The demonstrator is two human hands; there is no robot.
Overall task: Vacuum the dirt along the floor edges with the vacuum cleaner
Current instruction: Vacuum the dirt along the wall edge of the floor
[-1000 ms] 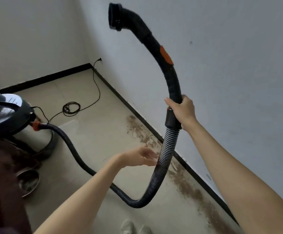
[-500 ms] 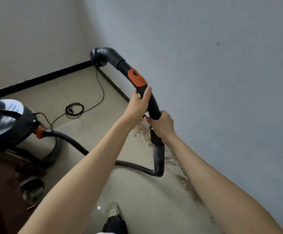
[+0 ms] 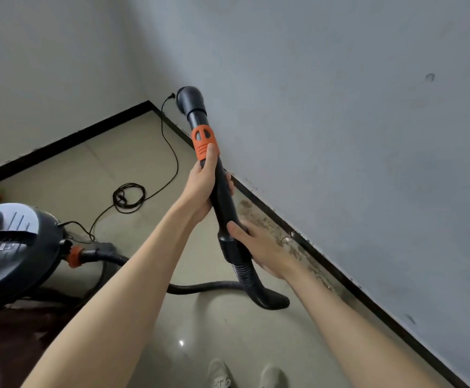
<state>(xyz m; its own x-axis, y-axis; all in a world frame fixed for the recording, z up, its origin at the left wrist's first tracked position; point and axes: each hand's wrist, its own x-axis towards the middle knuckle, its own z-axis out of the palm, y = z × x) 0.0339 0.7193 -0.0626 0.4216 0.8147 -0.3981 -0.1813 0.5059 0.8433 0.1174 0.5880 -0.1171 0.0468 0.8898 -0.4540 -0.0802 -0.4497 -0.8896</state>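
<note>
The wand [image 3: 222,197] is held in both hands, nozzle end [image 3: 190,100] raised off the floor [image 3: 94,169] & aimed toward the far corner. For this step the nozzle should be lowered to the skirting line & drawn slowly along the dirt [image 3: 281,236], which is spread on the floor's right edge beside the wall, near the right hand. Left hand [image 3: 200,189] is wrapped round the wand just below the orange collar [image 3: 203,142], thumb laid on it; right hand [image 3: 259,247] is curled round the hose cuff lower down. Both arms are stretched fwd. The vacuum body [image 3: 15,247] sits at the left w/ hose [image 3: 208,287] slack on the floor.
</note>
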